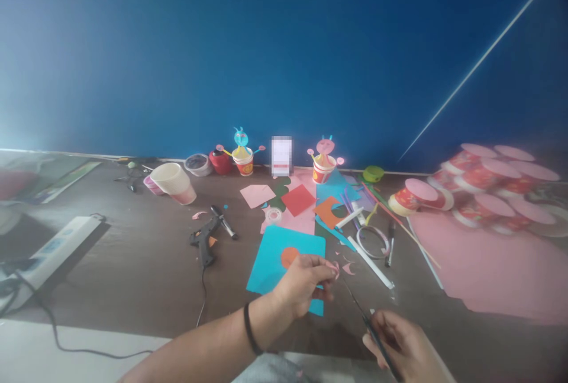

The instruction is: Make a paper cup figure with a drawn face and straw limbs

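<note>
My left hand (308, 279), with a dark band on its wrist, pinches a small pink paper piece (336, 269) between thumb and fingers. It is over the right part of a blue paper sheet (268, 258) that bears an orange circle (290, 257). Dark scissors (370, 327) are in my right hand (399, 338), their blades pointing up and left toward the pink piece. Whether the blades touch the piece is too small to tell. Pink scraps (348, 269) lie on the table just beyond the blades.
A glue gun (205, 241) with its cord lies left of the blue sheet. A tape roll (373, 242), a white stick (370, 263) and markers lie to the right. Two cup figures (243, 161) stand by the wall. Several red cups (483, 176) and pink paper (492, 270) are at right.
</note>
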`<state>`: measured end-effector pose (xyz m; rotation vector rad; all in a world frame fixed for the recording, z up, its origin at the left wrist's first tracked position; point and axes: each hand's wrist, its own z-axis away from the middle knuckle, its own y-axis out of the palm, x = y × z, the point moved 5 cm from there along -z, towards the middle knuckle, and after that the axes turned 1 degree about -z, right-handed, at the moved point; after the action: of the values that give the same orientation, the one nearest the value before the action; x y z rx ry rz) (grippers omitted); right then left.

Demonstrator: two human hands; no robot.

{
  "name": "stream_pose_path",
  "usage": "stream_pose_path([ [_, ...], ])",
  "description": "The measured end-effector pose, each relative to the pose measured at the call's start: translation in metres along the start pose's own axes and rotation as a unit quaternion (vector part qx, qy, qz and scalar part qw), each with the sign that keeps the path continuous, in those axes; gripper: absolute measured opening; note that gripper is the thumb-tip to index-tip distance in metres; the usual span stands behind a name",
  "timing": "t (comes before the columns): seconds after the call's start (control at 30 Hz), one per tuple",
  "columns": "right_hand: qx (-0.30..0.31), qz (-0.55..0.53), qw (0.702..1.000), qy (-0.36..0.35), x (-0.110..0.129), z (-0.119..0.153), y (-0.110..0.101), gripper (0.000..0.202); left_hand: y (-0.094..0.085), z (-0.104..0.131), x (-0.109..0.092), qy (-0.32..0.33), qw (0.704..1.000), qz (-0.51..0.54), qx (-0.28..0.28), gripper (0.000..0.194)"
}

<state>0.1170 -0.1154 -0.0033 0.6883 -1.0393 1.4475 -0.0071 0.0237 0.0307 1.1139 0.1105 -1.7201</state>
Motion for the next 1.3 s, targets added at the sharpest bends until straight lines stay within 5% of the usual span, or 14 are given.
stream_pose_path([
  [0.73,-0.050,0.010,0.999,0.016,0.004,0.002,-0.003,0.039,0.004,0.005,0.006,0.004,1.000,0.004,0.024,0.026],
  [1.3,-0.112,-0.007,0.993,0.043,0.016,0.008,0.002,0.045,0.006,0.008,0.009,0.028,0.998,0.060,-0.025,0.038],
])
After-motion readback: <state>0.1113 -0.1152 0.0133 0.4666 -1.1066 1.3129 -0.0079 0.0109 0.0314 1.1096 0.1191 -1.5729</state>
